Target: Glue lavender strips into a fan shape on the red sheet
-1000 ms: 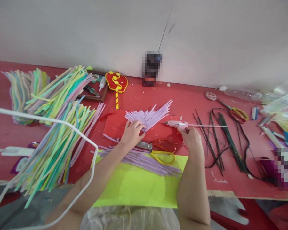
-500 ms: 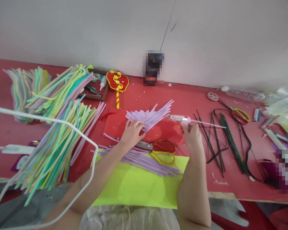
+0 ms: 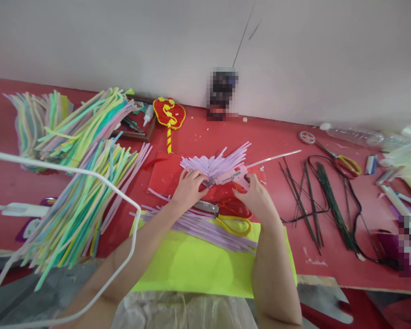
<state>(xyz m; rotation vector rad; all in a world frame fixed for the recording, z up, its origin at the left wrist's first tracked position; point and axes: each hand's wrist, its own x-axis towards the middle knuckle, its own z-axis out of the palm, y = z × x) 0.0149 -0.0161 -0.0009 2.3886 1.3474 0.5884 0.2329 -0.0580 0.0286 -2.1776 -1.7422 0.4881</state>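
Several lilac pipe cleaners [image 3: 222, 157] lie in a V-shaped, leaf-like layout on a red sheet [image 3: 160, 176]. My left hand [image 3: 191, 185] holds them down at the lower left of the V, fingers bent over the strips. In my right hand [image 3: 255, 194] is a pink hot glue gun [image 3: 234, 176], its nozzle at the bottom point of the V, close to my left fingertips. A long clear glue stick [image 3: 276, 157] juts from its back. Just below lie scissors [image 3: 234, 224] with red and yellow handles, over loose lilac pipe cleaners [image 3: 205, 230] on yellow-green paper [image 3: 192, 269].
Piles of pastel pipe cleaners [image 3: 78, 210] fill the left. A red and yellow fan-shaped ornament [image 3: 169, 114] lies behind, beside a small tray [image 3: 147, 135]. On the right are dark green wires [image 3: 334, 205], a black cord [image 3: 358, 205] and more scissors [image 3: 347, 165]. A white frame [image 3: 102, 180] crosses the left foreground.
My right hand has brought the glue gun left and down, its nozzle going from the V's right edge to its bottom point; the glue stick now slants upward. My left hand has stayed put.
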